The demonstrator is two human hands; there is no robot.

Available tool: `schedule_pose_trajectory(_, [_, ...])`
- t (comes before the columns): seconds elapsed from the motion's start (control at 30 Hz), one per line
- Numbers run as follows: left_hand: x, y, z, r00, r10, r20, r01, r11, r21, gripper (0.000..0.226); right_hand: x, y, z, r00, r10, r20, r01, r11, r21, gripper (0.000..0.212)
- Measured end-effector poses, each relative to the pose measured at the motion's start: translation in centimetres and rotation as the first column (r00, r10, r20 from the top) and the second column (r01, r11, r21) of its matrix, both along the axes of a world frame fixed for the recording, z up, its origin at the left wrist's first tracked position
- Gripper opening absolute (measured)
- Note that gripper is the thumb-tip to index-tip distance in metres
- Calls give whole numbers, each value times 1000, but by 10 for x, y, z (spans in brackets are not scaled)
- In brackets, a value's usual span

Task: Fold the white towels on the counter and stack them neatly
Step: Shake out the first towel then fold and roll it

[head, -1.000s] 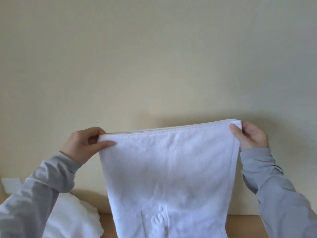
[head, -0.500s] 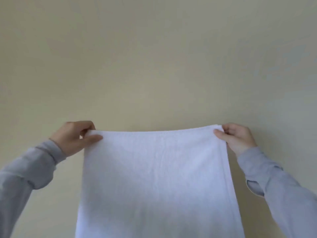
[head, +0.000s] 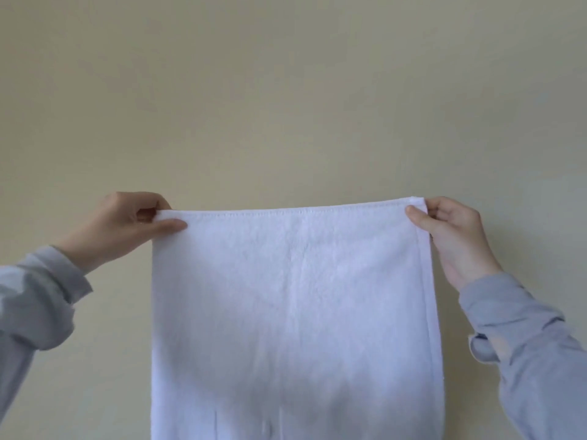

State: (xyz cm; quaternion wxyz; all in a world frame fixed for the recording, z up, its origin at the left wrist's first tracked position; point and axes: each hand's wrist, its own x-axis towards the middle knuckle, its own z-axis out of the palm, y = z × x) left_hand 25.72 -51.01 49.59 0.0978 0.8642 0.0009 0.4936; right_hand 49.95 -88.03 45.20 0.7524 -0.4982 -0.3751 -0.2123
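A white towel (head: 295,312) hangs in the air in front of me, spread flat, with its top hem stretched level. My left hand (head: 124,227) pinches the top left corner between thumb and fingers. My right hand (head: 451,236) pinches the top right corner the same way. The towel's lower part runs out of the bottom of the view. The counter and any other towels are hidden from this view.
A plain beige wall (head: 286,90) fills the whole background behind the towel. My grey sleeves (head: 35,300) come in from both lower corners.
The view has tilted up, so the counter and the towel pile at lower left are gone. Both hands have lifted the towel and pulled it taut and level.
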Motion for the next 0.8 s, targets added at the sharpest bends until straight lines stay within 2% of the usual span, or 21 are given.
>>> schedule_pose_trajectory(0.1, [3, -1, -7, 1000, -19, 10, 19, 999, -29, 45, 4, -3, -7, 997, 72, -41, -73, 997, -10, 5])
schedule_pose_trajectory(0.2, [10, -10, -16, 981, -182, 65, 190, 966, -174, 43, 8, -6, -17, 984, 150, -99, -153, 988, -28, 5])
schedule_pose_trajectory(0.33, [15, -21, -33, 895, -405, 184, 444, 791, -421, 29, 13, -8, -37, 960, 215, -178, -219, 976, -2, 12])
schedule_pose_trajectory(0.43, [17, -26, -45, 887, -381, 261, 458, 664, -590, 30, 14, -10, -48, 942, 249, -224, -255, 967, 6, 22])
schedule_pose_trajectory(0.5, [20, -29, -57, 886, -387, 256, 447, 559, -698, 34, 15, -9, -54, 934, 259, -247, -268, 964, 0, 28])
schedule_pose_trajectory(0.57, [23, -35, -65, 885, -399, 240, 428, 493, -758, 42, 12, -10, -54, 929, 249, -274, -269, 962, -38, 29])
schedule_pose_trajectory(0.67, [17, -40, -60, 856, -413, 312, 497, 487, -718, 37, 2, -21, -39, 933, 233, -273, -243, 970, -3, 23])
schedule_pose_trajectory(0.73, [10, -41, -52, 804, -456, 382, 588, 511, -627, 23, -4, -33, -28, 964, 214, -157, -201, 975, 92, 12])
schedule_pose_trajectory(0.8, [12, -41, -48, 787, -417, 455, 617, 532, -579, 12, -12, -34, -22, 979, 180, -96, -164, 974, 154, 8])
